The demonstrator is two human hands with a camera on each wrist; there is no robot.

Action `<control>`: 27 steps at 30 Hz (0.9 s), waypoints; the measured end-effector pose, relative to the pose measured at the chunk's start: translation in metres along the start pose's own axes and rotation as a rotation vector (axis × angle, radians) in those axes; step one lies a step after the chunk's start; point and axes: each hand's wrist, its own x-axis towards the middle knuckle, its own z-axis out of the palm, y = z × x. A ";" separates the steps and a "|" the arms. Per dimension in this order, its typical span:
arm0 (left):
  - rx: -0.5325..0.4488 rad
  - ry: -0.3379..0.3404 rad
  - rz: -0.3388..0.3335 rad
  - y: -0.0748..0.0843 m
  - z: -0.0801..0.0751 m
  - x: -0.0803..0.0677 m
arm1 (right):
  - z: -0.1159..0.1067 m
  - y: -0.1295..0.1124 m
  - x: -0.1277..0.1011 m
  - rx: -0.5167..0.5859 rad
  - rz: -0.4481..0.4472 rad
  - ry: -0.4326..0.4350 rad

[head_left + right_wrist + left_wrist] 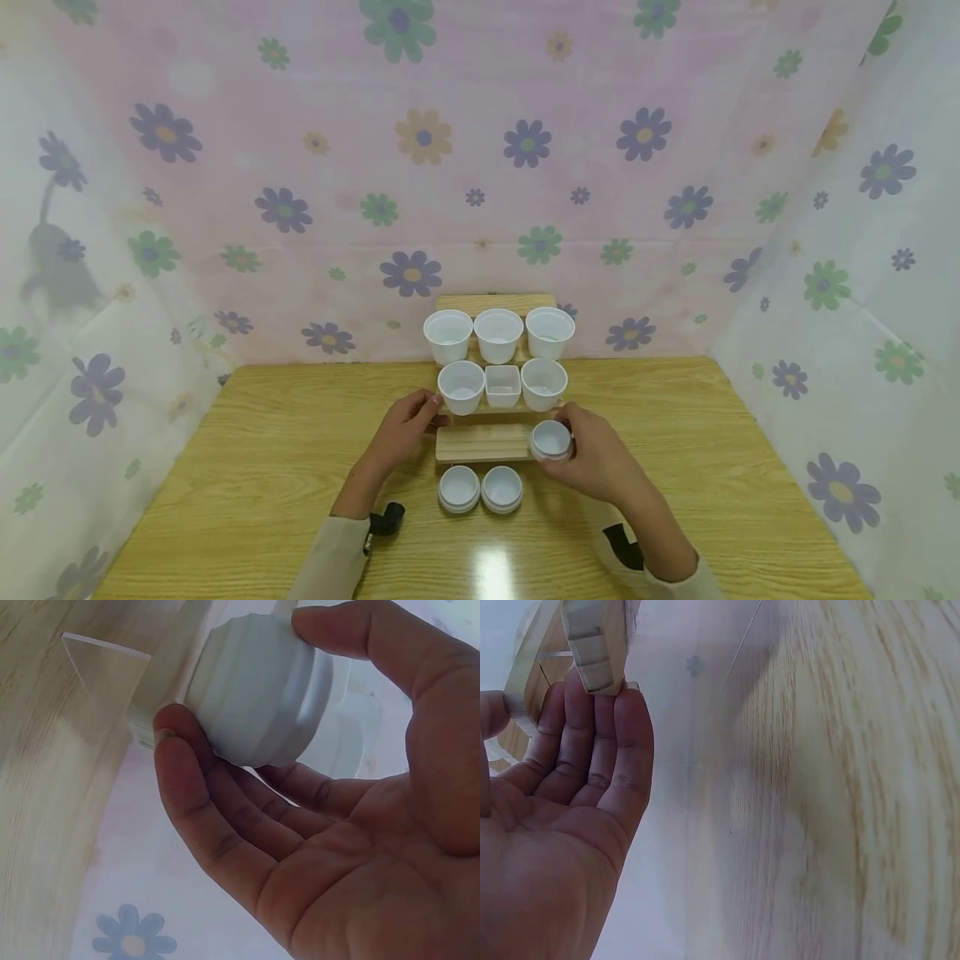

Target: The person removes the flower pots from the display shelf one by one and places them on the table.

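Observation:
My right hand holds a small white cup at the right end of the lowest wooden step of a tiered stand. In the right wrist view, thumb and fingers curve round this fluted cup. At the stand's left side is my left hand. The left wrist view has its thumb and fingertips gripping the end of a wooden step. Two more small white cups, a left one and a right one, stand side by side on the table before the stand.
White tubs, among them a round one, line the top row. The middle row has a square tub between two round ones. Behind the wooden table hangs a flowered cloth. A clear panel forms the stand's side.

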 end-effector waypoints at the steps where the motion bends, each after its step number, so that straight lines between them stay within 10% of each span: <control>1: 0.001 0.001 0.001 0.000 0.000 0.000 | -0.001 0.000 0.000 -0.006 0.006 -0.004; 27: 0.029 0.002 0.007 -0.001 0.000 0.000 | -0.012 -0.006 -0.009 -0.119 0.004 -0.202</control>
